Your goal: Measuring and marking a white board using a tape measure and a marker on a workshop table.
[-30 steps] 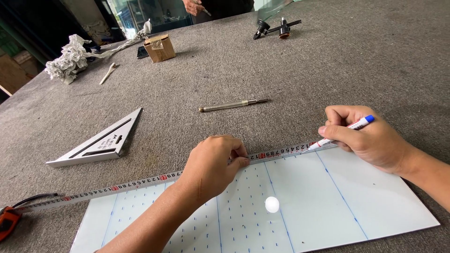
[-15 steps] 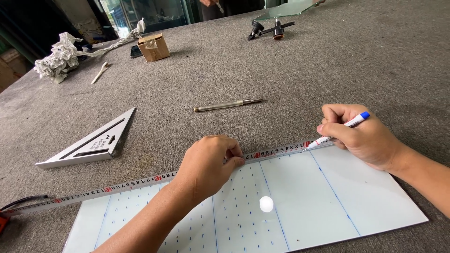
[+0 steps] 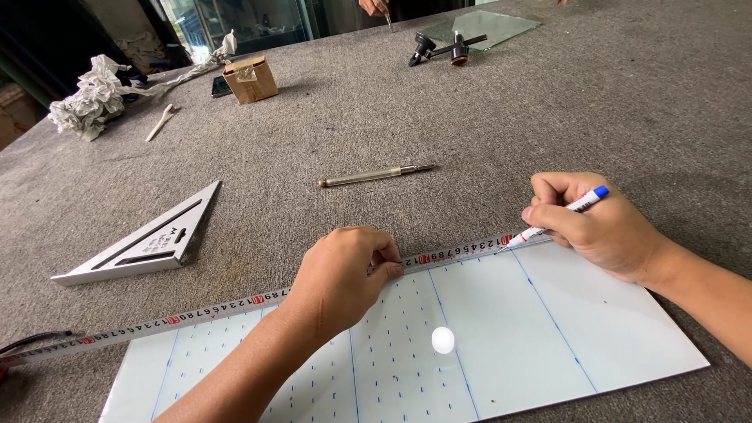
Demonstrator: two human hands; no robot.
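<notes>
Head camera: a person's left hand (image 3: 341, 274) pinches a tape measure (image 3: 235, 304) flat along the far edge of a white sheet (image 3: 627, 329) lined in blue, lying on a grey carpeted table (image 3: 548, 102). The right hand (image 3: 599, 227) grips a blue-capped marker (image 3: 560, 215), its tip touching the tape. A metal set square (image 3: 149, 243) lies near, a glass cutter (image 3: 376, 175) beyond.

Tape measure (image 3: 235, 307) cut off at left edge, partly hidden under left hand (image 3: 345, 274). Glass sheet (image 3: 486, 345) cropped below. Another person's hand (image 3: 376, 6) cut by top edge.
</notes>
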